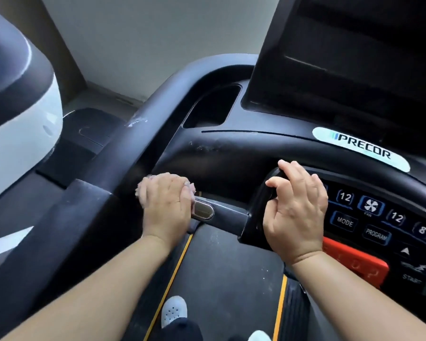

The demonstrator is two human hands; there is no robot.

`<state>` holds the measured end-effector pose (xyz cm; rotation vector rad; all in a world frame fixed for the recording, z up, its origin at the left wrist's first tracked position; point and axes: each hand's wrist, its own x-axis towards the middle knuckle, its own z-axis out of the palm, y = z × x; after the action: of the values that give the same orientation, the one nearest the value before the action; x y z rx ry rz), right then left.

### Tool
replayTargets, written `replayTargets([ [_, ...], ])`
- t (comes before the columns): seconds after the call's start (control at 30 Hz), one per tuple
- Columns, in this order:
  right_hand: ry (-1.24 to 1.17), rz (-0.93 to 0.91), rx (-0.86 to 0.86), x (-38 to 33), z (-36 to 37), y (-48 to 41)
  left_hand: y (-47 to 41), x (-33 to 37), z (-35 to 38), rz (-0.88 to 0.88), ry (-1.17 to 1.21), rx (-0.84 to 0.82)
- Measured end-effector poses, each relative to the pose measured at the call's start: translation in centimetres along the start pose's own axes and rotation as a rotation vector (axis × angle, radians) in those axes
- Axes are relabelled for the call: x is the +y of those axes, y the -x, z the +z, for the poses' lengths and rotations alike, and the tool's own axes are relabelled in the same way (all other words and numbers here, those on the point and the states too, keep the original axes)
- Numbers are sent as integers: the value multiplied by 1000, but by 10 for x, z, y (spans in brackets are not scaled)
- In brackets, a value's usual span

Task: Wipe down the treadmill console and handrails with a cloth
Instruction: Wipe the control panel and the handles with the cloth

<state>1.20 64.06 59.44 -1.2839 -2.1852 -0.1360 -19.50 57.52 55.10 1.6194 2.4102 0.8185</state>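
Observation:
My left hand (166, 205) is closed over a pale pink cloth (141, 190), pressing it onto the black front grip bar (228, 214) just left of its oval metal sensor (202, 210). Only the cloth's edges show around my fingers. My right hand (296, 212) rests with spread fingers on the left edge of the black console (231, 153), where the bar joins it, and holds nothing. The long left handrail (123, 153) runs diagonally up from the lower left and carries whitish scuffs. The button panel (379, 217) and dark screen (354, 57) lie to the right.
A red stop pad (354, 264) sits below the buttons. A cup recess (214, 107) opens left of the screen. A white and black neighbouring machine (17, 107) stands at far left. The belt (226, 279) with yellow edge lines and my white shoes (174, 311) lie below.

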Motion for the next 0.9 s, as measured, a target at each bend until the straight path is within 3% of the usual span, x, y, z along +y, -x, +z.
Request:
replayTargets([
  [0.13, -58, -118, -65, 4, -2, 1, 43, 66, 30, -255, 337, 250],
  [0.27, -145, -157, -97, 7, -4, 3, 57, 113, 50, -702, 761, 328],
  [0.47, -161, -164, -147, 9, -4, 3, 13, 90, 31, -1143, 1229, 619],
  [0.63, -124, -179, -138, 10, -2, 4, -15, 27, 11, -1241, 1507, 725],
  [0.7, -117, -184, -122, 9, -1, 3, -22, 23, 13, -1282, 1440, 729],
  [0.9, -76, -188, -101, 8, 1, 3, 24, 95, 47, -1209, 1494, 401],
])
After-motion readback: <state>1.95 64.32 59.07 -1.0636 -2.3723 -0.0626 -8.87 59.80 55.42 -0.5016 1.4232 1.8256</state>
